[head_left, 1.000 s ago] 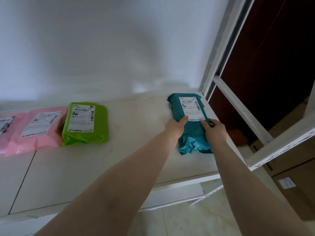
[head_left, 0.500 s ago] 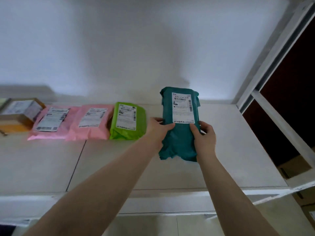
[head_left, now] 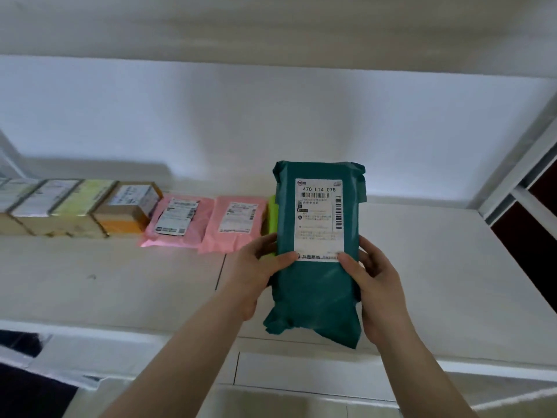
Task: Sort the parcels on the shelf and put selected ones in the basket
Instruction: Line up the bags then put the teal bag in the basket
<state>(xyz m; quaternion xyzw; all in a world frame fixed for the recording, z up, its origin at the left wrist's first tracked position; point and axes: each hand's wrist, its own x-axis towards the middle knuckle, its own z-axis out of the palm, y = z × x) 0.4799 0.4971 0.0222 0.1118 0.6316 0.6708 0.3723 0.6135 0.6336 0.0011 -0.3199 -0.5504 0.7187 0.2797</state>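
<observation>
**Teal Parcel, Held Above Shelf**

Teal plastic mailer (head_left: 316,285), crinkled, bearing 1 white shipping label (head_left: 319,220) reading "470 L14 078". Left hand (head_left: 253,276) and right hand (head_left: 375,285) are gripping its 2 sides, thumbs pressing the label's lower edge. Its long axis is running upright, label top pointing away, above the white shelf (head_left: 437,267). Lying behind: 2 pink mailers (head_left: 208,221), 1 green mailer (head_left: 272,218) mostly hidden, 4 cardboard boxes (head_left: 75,206).
</observation>
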